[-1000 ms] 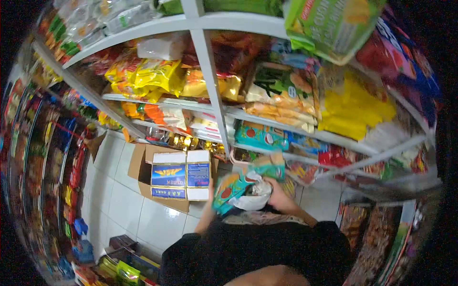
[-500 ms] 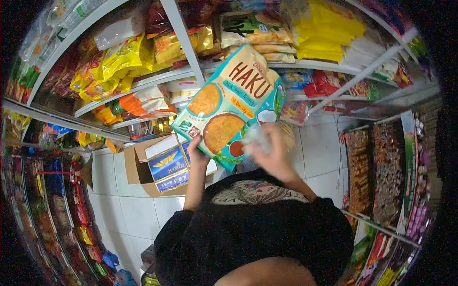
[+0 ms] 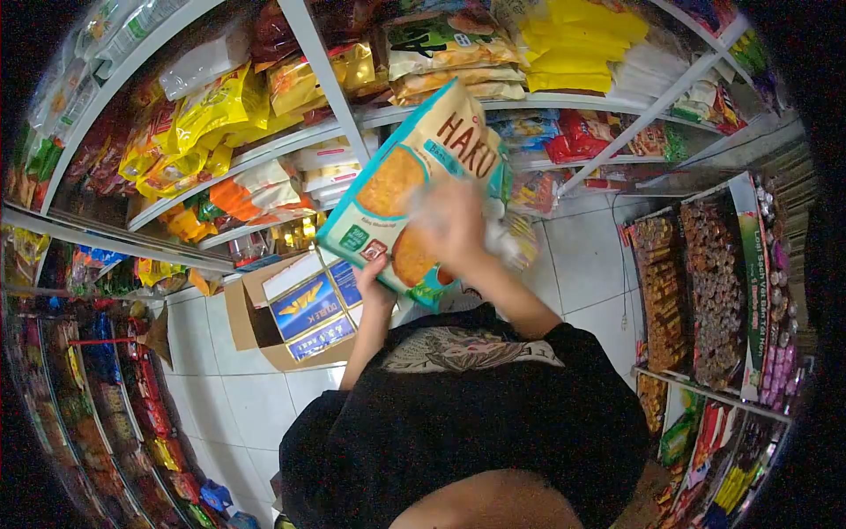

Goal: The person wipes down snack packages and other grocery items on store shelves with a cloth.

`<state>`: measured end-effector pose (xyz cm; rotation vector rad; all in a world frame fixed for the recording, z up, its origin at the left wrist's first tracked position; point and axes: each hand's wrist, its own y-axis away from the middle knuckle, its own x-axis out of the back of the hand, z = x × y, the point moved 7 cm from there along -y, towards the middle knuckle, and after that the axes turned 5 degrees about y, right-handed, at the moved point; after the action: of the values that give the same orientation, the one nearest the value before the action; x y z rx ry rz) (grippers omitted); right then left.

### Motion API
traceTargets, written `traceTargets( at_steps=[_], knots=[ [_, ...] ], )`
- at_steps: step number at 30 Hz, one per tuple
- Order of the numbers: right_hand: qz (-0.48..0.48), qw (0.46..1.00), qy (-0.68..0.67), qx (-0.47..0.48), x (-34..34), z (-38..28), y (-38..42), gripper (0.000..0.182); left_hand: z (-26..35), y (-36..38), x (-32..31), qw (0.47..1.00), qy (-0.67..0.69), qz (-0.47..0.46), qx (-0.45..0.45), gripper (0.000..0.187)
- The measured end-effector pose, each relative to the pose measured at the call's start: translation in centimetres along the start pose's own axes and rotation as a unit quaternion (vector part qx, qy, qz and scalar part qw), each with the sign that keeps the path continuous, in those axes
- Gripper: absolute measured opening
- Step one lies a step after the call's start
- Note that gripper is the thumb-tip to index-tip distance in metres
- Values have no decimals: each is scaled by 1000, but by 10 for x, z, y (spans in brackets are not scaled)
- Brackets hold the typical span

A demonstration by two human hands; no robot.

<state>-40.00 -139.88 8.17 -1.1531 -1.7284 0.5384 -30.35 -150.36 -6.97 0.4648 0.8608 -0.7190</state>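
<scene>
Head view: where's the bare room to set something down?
Bare floor tiles show between the cardboard box and the red packets at left, and between the right forearm and the right-hand rack. Bags crowd the shelves behind the HAKU bag.

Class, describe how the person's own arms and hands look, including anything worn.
The black sleeves are loose and end near the elbows; forearms are bare. Neither the left hand nor the blurred right hand shows a glove. A pale print marks the black top.
</scene>
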Motion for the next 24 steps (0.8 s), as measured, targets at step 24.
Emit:
traceTargets(
  at_steps=[24],
  knots=[
    [167, 962, 5, -214, 33, 119, -3, 12, 45, 0, -22, 997, -57, 23, -52, 57]
  ],
)
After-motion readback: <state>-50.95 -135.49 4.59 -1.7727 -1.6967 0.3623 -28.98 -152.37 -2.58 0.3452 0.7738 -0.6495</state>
